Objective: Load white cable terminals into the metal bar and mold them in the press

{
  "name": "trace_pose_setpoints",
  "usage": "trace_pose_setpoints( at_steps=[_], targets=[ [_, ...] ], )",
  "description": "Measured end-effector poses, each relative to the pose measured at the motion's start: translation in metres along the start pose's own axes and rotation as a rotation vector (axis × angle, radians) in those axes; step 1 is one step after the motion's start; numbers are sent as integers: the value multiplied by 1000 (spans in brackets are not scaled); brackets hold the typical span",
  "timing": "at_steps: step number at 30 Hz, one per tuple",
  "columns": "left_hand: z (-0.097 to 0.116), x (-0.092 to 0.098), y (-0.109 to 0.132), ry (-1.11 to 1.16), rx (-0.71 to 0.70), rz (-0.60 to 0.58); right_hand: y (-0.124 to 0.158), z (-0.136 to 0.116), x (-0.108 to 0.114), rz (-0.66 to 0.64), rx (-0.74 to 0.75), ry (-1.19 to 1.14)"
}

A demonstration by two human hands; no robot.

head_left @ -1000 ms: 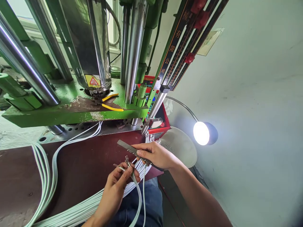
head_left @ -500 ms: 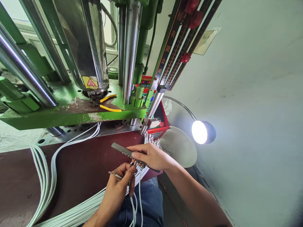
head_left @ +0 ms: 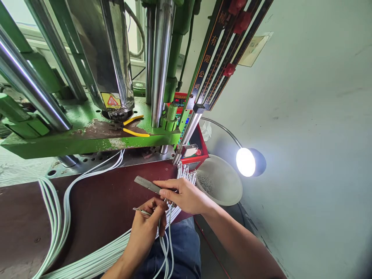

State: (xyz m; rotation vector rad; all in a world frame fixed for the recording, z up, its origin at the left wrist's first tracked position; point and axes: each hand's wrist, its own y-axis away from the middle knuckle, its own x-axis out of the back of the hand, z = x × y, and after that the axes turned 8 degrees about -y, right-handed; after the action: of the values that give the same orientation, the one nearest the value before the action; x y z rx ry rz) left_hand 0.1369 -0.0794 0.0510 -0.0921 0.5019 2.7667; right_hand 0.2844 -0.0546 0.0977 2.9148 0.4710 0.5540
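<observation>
My right hand (head_left: 183,193) is closed on a flat grey metal bar (head_left: 147,185), which sticks out to the left past the fingers. Close below it, my left hand (head_left: 149,217) pinches white cables (head_left: 164,248) with small metal ends; one end (head_left: 139,210) pokes out on its left side. One cable runs up to the bar under my right fingers, where the exact contact is hidden. Behind and under both hands, a thick bundle of white cables (head_left: 95,254) lies along the table edge, its metal connector ends (head_left: 187,172) gathered at the right.
A green press machine (head_left: 72,145) stands ahead, with yellow-handled pliers (head_left: 135,127) on its plate. Several cables (head_left: 66,193) run from under it across the brown table (head_left: 95,201). At the right are a pale tub (head_left: 226,186), a lit lamp (head_left: 245,162) and a red control box (head_left: 200,147).
The metal bar and my right hand have shifted slightly left and down. My left fingers have moved a little closer in under the bar, and the hanging cables have swung left.
</observation>
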Motion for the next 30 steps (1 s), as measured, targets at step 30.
trace_pose_setpoints(
  at_steps=[30],
  targets=[
    [-3, 11, -4, -46, -11, -34, 7, 9, 25, -113, -12, -15]
  ],
)
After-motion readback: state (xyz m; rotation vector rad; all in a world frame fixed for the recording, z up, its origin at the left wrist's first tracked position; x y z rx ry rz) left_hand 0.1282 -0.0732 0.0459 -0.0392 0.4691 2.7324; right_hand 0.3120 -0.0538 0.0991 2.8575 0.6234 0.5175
